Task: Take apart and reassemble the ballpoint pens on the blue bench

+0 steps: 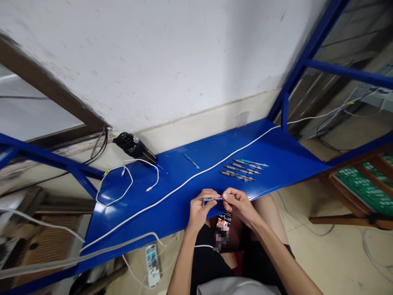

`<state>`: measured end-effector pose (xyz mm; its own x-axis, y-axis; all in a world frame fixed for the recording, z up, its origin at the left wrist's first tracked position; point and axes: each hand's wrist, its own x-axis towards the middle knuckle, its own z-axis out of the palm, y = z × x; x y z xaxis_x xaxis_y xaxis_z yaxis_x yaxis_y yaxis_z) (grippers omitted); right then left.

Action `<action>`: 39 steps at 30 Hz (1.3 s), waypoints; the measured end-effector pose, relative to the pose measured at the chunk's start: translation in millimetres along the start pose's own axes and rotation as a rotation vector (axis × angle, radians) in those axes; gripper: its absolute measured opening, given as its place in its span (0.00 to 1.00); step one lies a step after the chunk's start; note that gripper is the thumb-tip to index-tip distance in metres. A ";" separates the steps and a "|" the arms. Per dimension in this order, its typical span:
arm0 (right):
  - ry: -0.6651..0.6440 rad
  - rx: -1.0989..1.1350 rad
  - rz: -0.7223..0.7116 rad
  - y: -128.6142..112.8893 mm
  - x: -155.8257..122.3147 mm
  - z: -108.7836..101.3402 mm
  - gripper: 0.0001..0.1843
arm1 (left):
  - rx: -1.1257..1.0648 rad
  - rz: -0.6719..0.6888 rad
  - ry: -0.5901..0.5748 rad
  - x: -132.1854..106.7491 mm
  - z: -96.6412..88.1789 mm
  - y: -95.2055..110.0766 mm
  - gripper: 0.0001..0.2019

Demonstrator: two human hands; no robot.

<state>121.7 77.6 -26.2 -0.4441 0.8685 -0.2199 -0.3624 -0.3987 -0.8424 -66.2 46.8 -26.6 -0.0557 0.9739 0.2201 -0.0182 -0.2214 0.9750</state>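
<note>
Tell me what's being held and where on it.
A slim pen, held in both hands: the left hand grips its barrel, and the right hand's fingers pinch its other end.

Two hands (199, 209) (239, 205) hold one pen (210, 199); one more pen (192, 161) lies apart and five pens (241, 169) lie in a row. There are one bottle (135, 148), one phone (223, 223), one power strip (152, 264), one thick cable (196, 174) and two thin cables (158, 176).

- No text can be read with certainty anywhere in view.
- Small yellow lettering is seen on a black flask (135, 148), but it is too small to be read.
- Blue labels are seen on a white power strip (152, 264); their print cannot be made out.
- The screen of a phone (223, 223) is partly pixelated, and no words are legible.
- No marking can be read on the pen (210, 199).
</note>
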 end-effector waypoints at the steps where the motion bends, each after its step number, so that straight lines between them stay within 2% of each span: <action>1: 0.043 0.065 -0.003 4.7 -1.8 3.7 0.23 | 0.005 0.018 -0.001 -0.8 1.4 1.7 0.10; 4: 0.102 0.248 0.029 16.2 -7.3 15.2 0.29 | 0.040 0.064 -0.045 -6.3 6.8 12.0 0.07; 7: 0.142 0.390 0.067 23.1 -14.9 25.2 0.29 | 0.097 0.080 -0.144 -14.7 14.6 26.6 0.07; 11: 0.208 0.439 -0.127 23.3 -23.2 34.4 0.31 | 0.121 0.098 -0.138 -26.8 28.8 36.8 0.12; 14: 0.200 0.283 -0.295 11.8 -24.6 36.9 0.31 | 0.208 0.111 -0.095 -34.1 34.3 34.2 0.21; 16: 0.204 0.235 -0.377 -2.2 -25.7 35.6 0.31 | 0.310 0.119 -0.060 -37.1 29.9 29.7 0.28; 21: 0.181 0.494 -0.432 -50.7 -40.0 19.3 0.31 | 0.720 0.293 0.046 -40.4 -4.7 8.1 0.21; 24: 0.160 0.611 -0.448 -77.9 -50.8 1.4 0.31 | 0.856 0.382 0.136 -41.9 -18.1 -11.3 0.16; 25: 0.168 0.652 -0.461 -85.4 -53.2 -4.8 0.32 | 0.889 0.408 0.170 -42.3 -18.7 -17.1 0.15; 28: 0.188 0.754 -0.496 -103.3 -56.4 -20.7 0.32 | 0.965 0.446 0.172 -42.4 -13.4 -28.3 0.13; 32: 0.189 0.822 -0.519 -117.7 -57.3 -29.8 0.31 | 1.003 0.482 0.185 -41.4 -7.4 -30.4 0.13; 39: 0.228 0.868 -0.499 -114.9 -55.1 -35.6 0.30 | 0.992 0.463 0.156 -42.0 -7.7 -27.1 0.12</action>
<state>217.0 86.1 65.2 0.0528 0.9929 -0.1064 -0.9710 0.0261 -0.2376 -71.1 11.5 -62.5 0.0232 0.7747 0.6319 0.8416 -0.3563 0.4059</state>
